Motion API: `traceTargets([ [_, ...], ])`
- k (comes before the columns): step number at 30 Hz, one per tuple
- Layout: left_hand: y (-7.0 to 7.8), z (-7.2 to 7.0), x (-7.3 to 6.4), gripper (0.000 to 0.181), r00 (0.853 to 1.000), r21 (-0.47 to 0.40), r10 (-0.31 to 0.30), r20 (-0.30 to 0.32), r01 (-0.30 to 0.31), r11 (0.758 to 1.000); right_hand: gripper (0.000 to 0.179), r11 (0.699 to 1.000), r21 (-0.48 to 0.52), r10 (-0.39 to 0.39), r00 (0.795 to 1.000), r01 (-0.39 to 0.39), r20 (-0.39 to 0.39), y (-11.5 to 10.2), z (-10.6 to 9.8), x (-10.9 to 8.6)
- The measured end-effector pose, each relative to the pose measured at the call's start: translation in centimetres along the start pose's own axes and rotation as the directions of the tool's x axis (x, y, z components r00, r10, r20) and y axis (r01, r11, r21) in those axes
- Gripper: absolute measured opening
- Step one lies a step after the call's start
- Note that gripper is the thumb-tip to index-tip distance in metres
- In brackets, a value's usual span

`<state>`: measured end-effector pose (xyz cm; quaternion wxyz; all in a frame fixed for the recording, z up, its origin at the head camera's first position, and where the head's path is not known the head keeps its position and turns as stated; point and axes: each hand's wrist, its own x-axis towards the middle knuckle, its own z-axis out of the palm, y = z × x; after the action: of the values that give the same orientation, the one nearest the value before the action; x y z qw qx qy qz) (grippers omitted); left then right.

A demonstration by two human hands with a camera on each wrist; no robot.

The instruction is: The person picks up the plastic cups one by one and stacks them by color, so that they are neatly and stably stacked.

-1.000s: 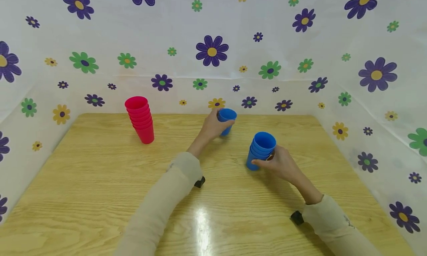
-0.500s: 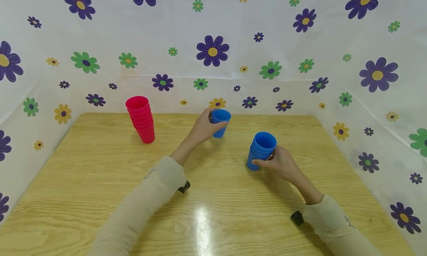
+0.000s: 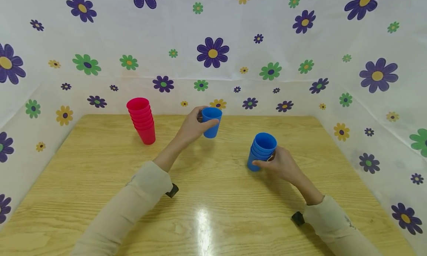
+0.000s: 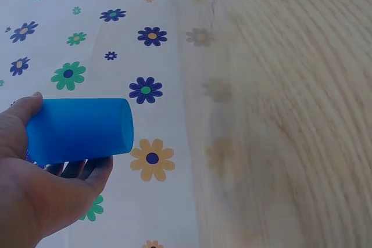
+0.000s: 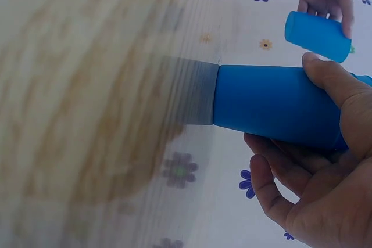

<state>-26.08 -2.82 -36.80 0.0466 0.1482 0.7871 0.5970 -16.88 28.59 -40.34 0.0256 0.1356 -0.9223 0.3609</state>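
Note:
In the head view my left hand [image 3: 194, 127] grips a single blue cup [image 3: 211, 123], thumb across its near side and fingers behind. The left wrist view shows this cup [image 4: 84, 130] raised off the table, mouth toward the palm. Further right, my right hand [image 3: 282, 164] holds a stack of several blue cups [image 3: 261, 152], thumb in front. Seen from the right wrist, the base of the stack [image 5: 273, 105] stands on the table, and some of that hand's fingers are spread beneath it. A gap separates the single cup from the stack.
A tall stack of several red cups [image 3: 142, 120] stands upright at the back left of the wooden table [image 3: 83, 181]. A white flowered cloth [image 3: 233, 29] encloses the back and both sides.
My left hand has moved left with the single blue cup, away from the blue stack. The right hand and its stack have stayed in place.

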Motion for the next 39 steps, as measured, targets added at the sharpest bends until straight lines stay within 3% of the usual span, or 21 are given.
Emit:
traceTargets([
  [9, 2.1, 0.4, -0.5, 0.074, 0.999, -0.037, 0.037, 0.004, -0.037, 0.999, 0.067, 1.000, -0.005, 0.012, 1.000, -0.012, -0.002, 0.1, 0.1, 0.1],
  [23, 5.2, 3.6, -0.8, 0.066, 0.989, -0.064, 0.110, 0.100, -0.104, 0.993, 0.067, 1.000, -0.006, 0.023, 1.000, -0.023, 0.006, -0.1, 0.0, 0.0],
  [29, 6.3, 4.7, -0.8, 0.065, 0.982, -0.074, 0.152, 0.114, -0.144, 0.987, 0.068, 1.000, -0.002, 0.018, 1.000, -0.018, 0.009, -0.1, 0.0, 0.0],
  [39, 7.8, 6.6, -0.6, 0.068, 0.977, -0.083, 0.170, 0.131, -0.160, 0.984, 0.066, 1.000, 0.007, 0.023, 1.000, -0.024, 0.015, -0.1, 0.0, 0.0],
])
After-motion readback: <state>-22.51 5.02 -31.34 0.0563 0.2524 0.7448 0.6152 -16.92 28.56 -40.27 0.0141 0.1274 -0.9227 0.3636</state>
